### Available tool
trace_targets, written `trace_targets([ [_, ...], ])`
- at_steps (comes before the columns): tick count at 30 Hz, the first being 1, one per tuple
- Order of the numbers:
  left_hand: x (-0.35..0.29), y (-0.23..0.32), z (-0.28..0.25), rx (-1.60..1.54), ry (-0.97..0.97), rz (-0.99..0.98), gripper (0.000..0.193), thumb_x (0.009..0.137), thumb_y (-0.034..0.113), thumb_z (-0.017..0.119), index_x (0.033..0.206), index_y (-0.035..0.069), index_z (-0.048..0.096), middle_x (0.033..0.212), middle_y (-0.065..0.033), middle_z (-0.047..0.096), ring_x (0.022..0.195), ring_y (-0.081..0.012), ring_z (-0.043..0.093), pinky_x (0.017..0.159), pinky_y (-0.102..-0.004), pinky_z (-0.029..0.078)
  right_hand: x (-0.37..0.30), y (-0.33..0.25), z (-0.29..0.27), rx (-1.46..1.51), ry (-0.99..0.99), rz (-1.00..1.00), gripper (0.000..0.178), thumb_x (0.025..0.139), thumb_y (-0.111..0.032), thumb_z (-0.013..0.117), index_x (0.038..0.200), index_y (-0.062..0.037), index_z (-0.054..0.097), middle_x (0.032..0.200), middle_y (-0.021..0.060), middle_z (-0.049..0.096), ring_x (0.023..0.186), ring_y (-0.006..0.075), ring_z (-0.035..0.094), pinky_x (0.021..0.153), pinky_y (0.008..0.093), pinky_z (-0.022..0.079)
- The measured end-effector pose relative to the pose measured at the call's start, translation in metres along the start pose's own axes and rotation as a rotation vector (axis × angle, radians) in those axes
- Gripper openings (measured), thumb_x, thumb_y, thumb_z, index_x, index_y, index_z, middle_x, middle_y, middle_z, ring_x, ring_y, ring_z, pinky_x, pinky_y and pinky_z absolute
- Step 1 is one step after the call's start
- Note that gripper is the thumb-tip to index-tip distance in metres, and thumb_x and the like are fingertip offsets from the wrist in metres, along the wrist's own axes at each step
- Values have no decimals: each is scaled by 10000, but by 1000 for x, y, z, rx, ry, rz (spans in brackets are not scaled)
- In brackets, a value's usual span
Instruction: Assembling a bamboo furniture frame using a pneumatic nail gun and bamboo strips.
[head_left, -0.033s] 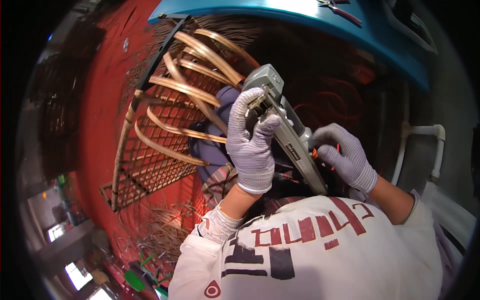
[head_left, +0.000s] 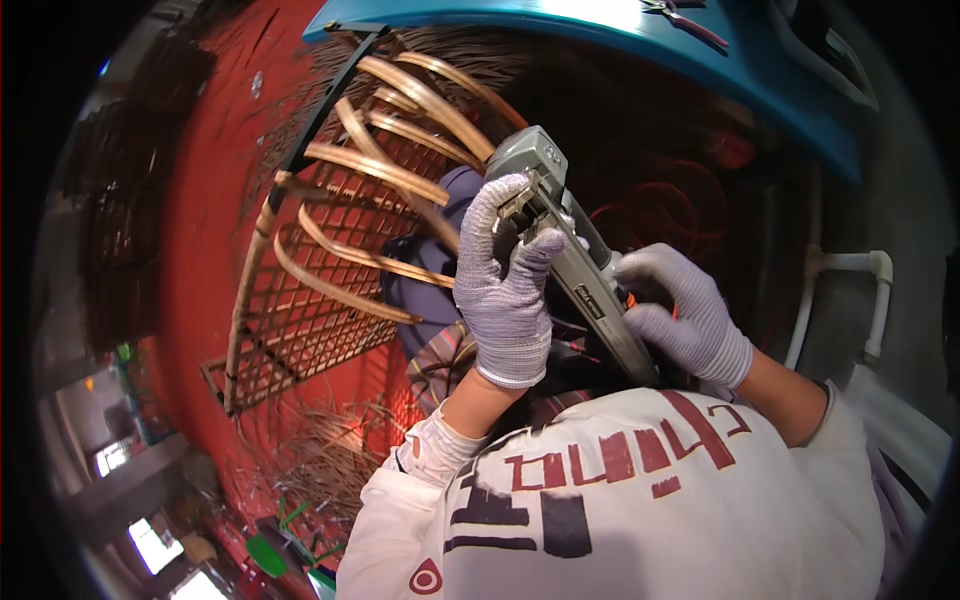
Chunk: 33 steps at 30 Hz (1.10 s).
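A grey metal nail gun (head_left: 580, 262) lies slantwise in front of my body, its head at the top and its long straight magazine pointing down to the right. My left hand (head_left: 508, 290), in a white knitted glove, is closed round its nose, thumb and forefinger on the two sides of the metal end. My right hand (head_left: 690, 312), gloved too, has its bent fingers and thumb at the rear of the handle, near a small orange part. The fingertips there are partly hidden. Left of the nail gun is a woven rattan frame (head_left: 232, 350) with several bent canes (head_left: 375, 172) curving out of it.
A blue tabletop (head_left: 570, 22) runs along the far side, with pliers (head_left: 690, 22) on it. Loose cane strips (head_left: 345, 445) lie on the red floor (head_left: 205, 250). White pipes (head_left: 880, 300) stand at the right. Plaid cloth (head_left: 440, 362) shows below the frame.
My right hand has moved slightly left, with its fingers closer in against the nail gun's handle. The rattan frame appears shifted a little to the right; my left hand keeps its hold.
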<state>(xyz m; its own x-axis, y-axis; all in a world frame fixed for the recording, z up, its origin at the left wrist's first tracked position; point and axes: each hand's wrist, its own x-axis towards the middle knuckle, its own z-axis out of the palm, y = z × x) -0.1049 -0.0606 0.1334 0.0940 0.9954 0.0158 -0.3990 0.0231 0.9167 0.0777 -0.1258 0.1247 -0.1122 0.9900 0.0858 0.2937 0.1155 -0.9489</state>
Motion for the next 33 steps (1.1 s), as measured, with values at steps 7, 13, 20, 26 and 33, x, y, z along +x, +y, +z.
trace_targets([
  [7,-14,53,-10,240,93,249,444,850,115,733,1248,38,554,1123,-35,608,979,-134,590,875,-262,477,29,-58,35,-229,-190,-122,385,765,-251,757,1006,1,594,823,189,640,781,340,639,714,397,525],
  [13,-29,79,-61,805,355,494,291,810,116,761,1074,26,681,854,-20,608,756,-114,574,716,-242,466,45,-102,49,-13,-571,110,317,844,-243,677,1006,16,594,795,196,657,770,283,676,725,359,533],
  [20,-61,23,-117,589,414,237,133,947,114,603,1045,23,606,946,-52,642,856,-112,596,791,-267,491,46,-82,103,-230,-804,374,322,888,-270,676,1004,24,616,770,68,623,721,98,573,675,295,498],
  [26,-58,-22,-152,573,540,136,109,958,123,565,979,24,608,852,-67,644,780,-129,586,753,-285,491,47,-47,126,-90,-799,516,365,912,-300,653,1097,15,638,854,56,648,781,79,585,719,259,497],
  [33,-50,-18,-151,698,508,-15,143,980,144,537,966,21,608,845,-31,605,766,-96,520,737,-259,455,45,-35,103,-17,-631,264,377,945,-371,594,1014,-7,669,825,79,672,747,133,622,697,292,505],
])
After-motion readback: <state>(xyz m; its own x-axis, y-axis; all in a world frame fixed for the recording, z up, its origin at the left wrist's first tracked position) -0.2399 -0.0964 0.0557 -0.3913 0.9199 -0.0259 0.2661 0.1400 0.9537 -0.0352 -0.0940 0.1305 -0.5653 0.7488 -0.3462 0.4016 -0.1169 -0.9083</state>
